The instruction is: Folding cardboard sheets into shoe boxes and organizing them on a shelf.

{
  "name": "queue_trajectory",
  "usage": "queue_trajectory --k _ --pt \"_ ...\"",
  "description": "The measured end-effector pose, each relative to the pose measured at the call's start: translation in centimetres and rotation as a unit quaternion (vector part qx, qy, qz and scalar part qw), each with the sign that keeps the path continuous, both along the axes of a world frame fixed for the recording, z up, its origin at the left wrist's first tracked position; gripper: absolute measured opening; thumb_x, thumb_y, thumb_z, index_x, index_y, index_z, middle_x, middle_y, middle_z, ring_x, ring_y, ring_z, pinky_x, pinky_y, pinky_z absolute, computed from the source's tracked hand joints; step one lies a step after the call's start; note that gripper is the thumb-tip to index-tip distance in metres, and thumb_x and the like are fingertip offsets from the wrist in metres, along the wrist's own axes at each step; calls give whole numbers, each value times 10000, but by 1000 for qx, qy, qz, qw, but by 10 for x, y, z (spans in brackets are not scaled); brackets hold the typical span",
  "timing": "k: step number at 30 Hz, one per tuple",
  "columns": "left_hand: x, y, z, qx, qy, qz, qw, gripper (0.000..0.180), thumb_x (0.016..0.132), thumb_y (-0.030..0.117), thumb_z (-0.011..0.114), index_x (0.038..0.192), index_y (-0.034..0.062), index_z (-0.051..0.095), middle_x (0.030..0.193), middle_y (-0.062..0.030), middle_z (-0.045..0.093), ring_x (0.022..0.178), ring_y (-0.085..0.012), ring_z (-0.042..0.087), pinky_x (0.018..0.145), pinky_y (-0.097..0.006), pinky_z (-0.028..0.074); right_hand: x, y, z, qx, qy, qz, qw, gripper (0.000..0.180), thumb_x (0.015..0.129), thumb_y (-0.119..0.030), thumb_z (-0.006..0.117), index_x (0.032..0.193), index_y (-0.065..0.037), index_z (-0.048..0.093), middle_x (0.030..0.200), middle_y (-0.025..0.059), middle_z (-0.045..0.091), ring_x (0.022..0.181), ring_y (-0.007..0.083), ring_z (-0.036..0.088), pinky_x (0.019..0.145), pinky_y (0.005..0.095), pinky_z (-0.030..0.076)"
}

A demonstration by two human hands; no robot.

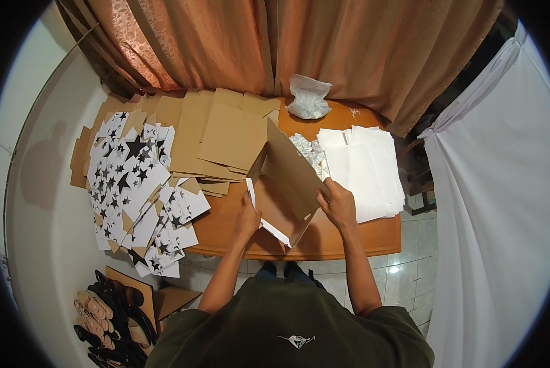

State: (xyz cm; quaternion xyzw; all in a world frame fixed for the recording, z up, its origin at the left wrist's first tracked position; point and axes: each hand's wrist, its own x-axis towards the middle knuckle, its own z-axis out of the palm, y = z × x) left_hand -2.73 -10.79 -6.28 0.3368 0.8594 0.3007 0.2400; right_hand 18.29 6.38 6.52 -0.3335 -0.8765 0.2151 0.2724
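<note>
Over the near part of the table, a cardboard box (295,173) is held up and tilted, its brown inside showing and its near edges white. My left hand (248,218) is closed on the white-edged wall at its left near side. With fingers and thumb, my right hand (338,202) grips the right end of the tall brown panel. Just beyond my right hand are a stack of white paper sheets (364,165) and small foil-like white packets (307,150). Left of the box lies a pile of flat brown cardboard pieces (226,136).
White pieces with black stars (130,178) are heaped on the table's left side. A clear plastic bag (309,98) sits at the back of the wooden table (373,246). Brown curtains (348,49) hang behind, a white cloth (489,184) hangs right, and shoes (112,313) stand lower left.
</note>
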Motion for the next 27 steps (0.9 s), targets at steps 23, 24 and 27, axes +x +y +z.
queue_trajectory --k 23,24,27 --pt "-12 -5 34 139 -10 76 987 758 850 63 634 1527 -4 299 1351 -322 556 1209 -478 575 1004 -496 476 35 17 -17 -428 -106 263 858 848 837 -309 847 1507 -40 402 1397 161 562 1250 264 566 962 381 534" --pt "-12 -3 39 142 -9 77 987 758 850 63 634 1527 -4 299 1351 -322 556 1209 -478 575 1004 -496 476 39 22 -15 -424 -106 264 860 848 837 -309 847 1507 -40 402 1397 161 562 1250 264 566 962 381 534" --pt "-1 22 62 251 50 59 965 731 854 33 613 1505 -65 297 1375 -348 521 1222 -490 560 1004 -486 475 86 63 -62 -679 73 202 702 788 918 -122 753 1567 -53 311 1475 127 489 1322 261 508 953 353 552"
